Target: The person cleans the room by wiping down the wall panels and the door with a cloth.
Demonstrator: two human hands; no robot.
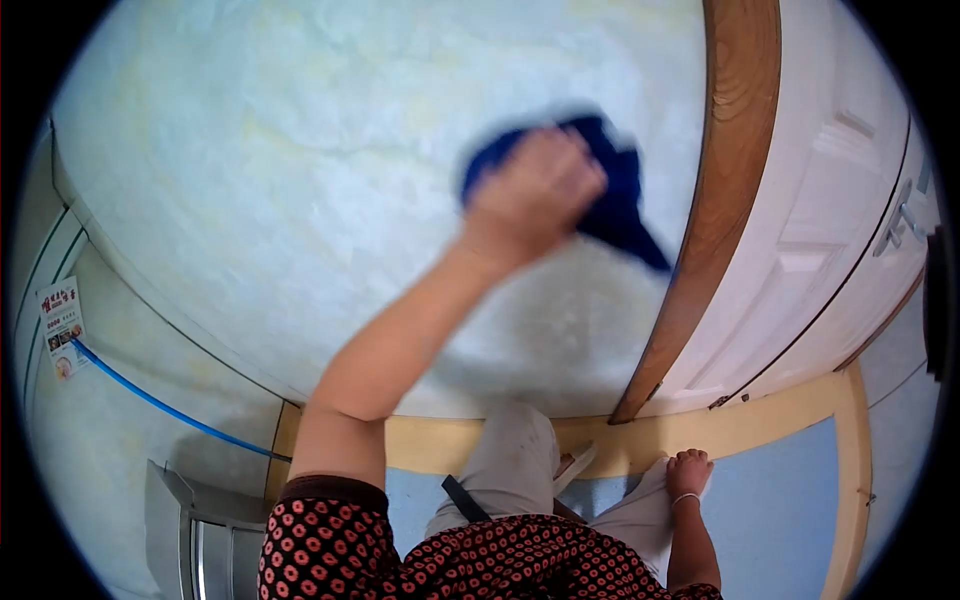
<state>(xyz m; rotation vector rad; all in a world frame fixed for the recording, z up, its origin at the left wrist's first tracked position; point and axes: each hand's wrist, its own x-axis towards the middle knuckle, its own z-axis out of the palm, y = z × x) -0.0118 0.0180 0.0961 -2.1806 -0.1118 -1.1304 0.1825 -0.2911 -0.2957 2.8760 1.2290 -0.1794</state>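
Left hand (533, 190) raised against the pale wall (300, 150), fingers curled and pressed onto a dark blue cloth (620, 205). Cloth bunched under the palm and fingers, spilling out to the right and below the hand, its trailing corner hanging toward the brown wooden door frame (715, 200). Cloth flat on the wall, near the wall's right edge, just beside the frame but seemingly not touching it. Hand and cloth both blurred, so finger detail hard to read.

Right hand (688, 475) low down, resting on the light grey trousers (520, 470) at the knee, fingers loosely spread, gripping nothing; a thin bracelet at the wrist.

White panelled door (830, 220) right of the frame, with a metal handle (900, 220) near its far edge. Cream-coloured skirting (620, 440) along the wall's bottom edge, blue floor (780, 510) below it. At the left edge, a small printed card (60, 325) stuck to a side surface, a thin blue line (170, 410) slanting down from it. Grey metal fitting (195, 530) in the lower left corner; contents not discernible. Red-and-black patterned sleeve (320, 540) at the bottom.
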